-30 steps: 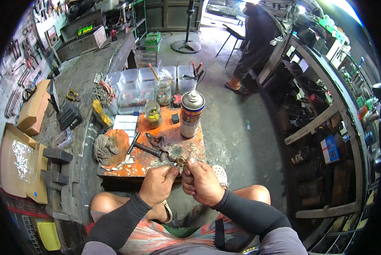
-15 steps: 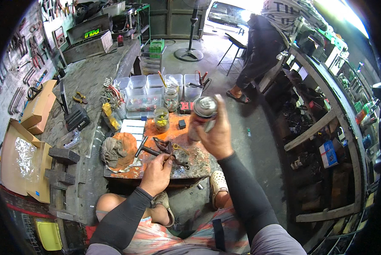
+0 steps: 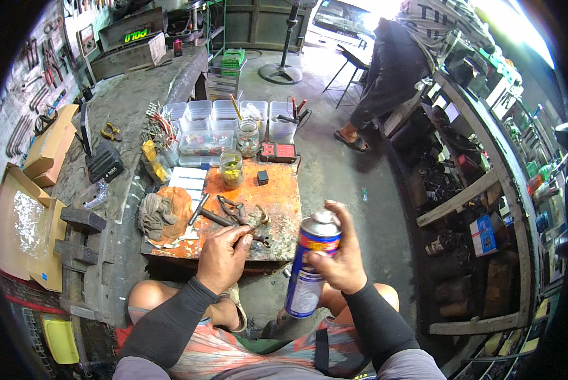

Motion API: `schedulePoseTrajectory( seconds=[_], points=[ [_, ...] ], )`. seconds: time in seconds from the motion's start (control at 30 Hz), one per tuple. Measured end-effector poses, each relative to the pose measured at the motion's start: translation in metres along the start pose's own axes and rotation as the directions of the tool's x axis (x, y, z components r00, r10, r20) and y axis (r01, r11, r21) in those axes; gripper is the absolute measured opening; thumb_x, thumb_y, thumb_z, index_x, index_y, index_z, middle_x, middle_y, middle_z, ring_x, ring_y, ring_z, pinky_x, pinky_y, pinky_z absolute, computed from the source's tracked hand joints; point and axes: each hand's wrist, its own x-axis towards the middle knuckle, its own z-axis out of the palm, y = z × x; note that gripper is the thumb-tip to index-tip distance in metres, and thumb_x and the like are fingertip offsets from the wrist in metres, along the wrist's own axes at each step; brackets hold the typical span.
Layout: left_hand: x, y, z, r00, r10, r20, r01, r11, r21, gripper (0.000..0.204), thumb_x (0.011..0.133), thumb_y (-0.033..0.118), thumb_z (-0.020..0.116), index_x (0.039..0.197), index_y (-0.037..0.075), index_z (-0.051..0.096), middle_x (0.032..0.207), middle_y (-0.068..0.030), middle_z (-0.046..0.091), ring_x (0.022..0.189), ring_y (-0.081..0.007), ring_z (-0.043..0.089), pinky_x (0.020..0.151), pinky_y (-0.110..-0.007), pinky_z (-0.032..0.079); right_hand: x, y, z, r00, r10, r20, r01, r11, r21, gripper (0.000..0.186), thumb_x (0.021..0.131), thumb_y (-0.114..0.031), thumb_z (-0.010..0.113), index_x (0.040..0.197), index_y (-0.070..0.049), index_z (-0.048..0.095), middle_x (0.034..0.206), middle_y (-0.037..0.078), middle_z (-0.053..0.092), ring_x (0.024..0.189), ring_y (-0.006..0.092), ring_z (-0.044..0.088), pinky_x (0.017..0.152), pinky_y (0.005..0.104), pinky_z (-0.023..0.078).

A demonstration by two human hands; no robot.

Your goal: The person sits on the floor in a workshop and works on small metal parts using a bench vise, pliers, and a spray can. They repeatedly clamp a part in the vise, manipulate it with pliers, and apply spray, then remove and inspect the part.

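My right hand is wrapped around a blue spray can with a silver top, held nearly upright over my lap. Its index finger reaches up beside the nozzle. Over the near edge of the low orange-topped table, my left hand is closed in a pinch. A small brownish metal part sticks out past its fingertips; the fingers cover the rest of it. Just beyond that hand lie a T-shaped hammer-like tool and a dark curved metal piece.
A crumpled rag lies at the table's left. Behind stand a glass jar with yellow bits, a small black block, a red device and clear plastic bins. A person stands by the right shelf.
The spray can has come down and nearer to me in my right hand, from above the table's right side. My left hand keeps its pinch near the table's front edge.
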Motion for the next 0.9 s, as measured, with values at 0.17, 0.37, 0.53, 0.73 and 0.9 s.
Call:
schedulePoseTrajectory(
  seconds=[0.17,0.37,0.53,0.73,0.9],
  points=[
    [-0.001,-0.006,0.001,1.000,-0.008,-0.006,0.008,1.000,0.003,0.026,0.106,0.013,0.071,0.121,-0.007,0.076,0.110,-0.0217,0.080,0.103,-0.0304,0.077,0.091,-0.039,0.059,0.011,-0.015,0.017,0.976,-0.119,0.183,0.185,0.898,-0.401,0.072,0.084,-0.013,0.078,0.152,-0.003,0.055,0.131,0.025,0.066,0.120,0.0466,0.068,0.104,0.0482,0.056],
    [-0.001,-0.004,0.001,1.000,-0.003,0.016,0.003,1.000,-0.003,0.025,0.106,0.014,0.072,0.121,-0.006,0.077,0.109,-0.0209,0.081,0.101,-0.0280,0.078,0.091,-0.038,0.059,0.010,-0.016,0.026,0.974,-0.060,0.218,0.154,0.881,-0.448,0.070,0.085,-0.015,0.079,0.150,-0.005,0.057,0.130,0.026,0.067,0.120,0.0471,0.068,0.102,0.0497,0.057],
    [-0.003,-0.007,0.002,1.000,-0.008,0.005,0.008,0.999,-0.033,0.026,0.106,0.016,0.074,0.120,-0.005,0.078,0.109,-0.0202,0.081,0.100,-0.0269,0.078,0.091,-0.038,0.059,0.012,-0.022,0.031,0.971,0.005,0.237,0.104,0.888,-0.448,0.069,0.083,-0.015,0.080,0.148,-0.002,0.058,0.133,0.026,0.067,0.123,0.0475,0.067,0.103,0.0489,0.056],
    [-0.001,-0.001,-0.001,1.000,-0.006,0.025,0.007,1.000,-0.018,0.025,0.105,0.013,0.074,0.120,-0.006,0.078,0.109,-0.0207,0.081,0.100,-0.0292,0.078,0.090,-0.038,0.059,0.015,-0.017,0.032,0.972,-0.084,0.221,0.177,0.878,-0.446,0.069,0.083,-0.013,0.081,0.147,-0.002,0.058,0.133,0.025,0.067,0.124,0.0466,0.067,0.105,0.0482,0.056],
    [-0.002,0.001,-0.005,1.000,-0.001,0.023,0.002,0.999,-0.033,0.024,0.103,0.010,0.074,0.121,-0.006,0.077,0.109,-0.0224,0.080,0.101,-0.0329,0.078,0.090,-0.039,0.060,0.016,-0.020,0.034,0.964,-0.040,0.261,0.156,0.883,-0.442,0.068,0.083,-0.013,0.080,0.147,-0.002,0.058,0.133,0.024,0.067,0.125,0.0456,0.067,0.106,0.0478,0.055]
  ],
)
